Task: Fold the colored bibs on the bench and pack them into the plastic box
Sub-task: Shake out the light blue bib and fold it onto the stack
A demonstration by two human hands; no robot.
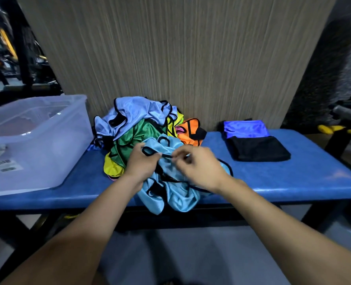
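Both the left hand (pixel 142 161) and right hand (pixel 197 167) are gripping the light-blue bib (pixel 170 194), trailing toward the frame's bottom off the tabletop (pixel 293 177).

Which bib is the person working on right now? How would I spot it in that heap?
Find the blue bench and the heap of bibs in its middle. The light blue bib lies at the heap's near edge, spilling over the bench front, pinched by the left hand and right hand. Unlike the green, yellow and orange neighbours, it is pale turquoise.
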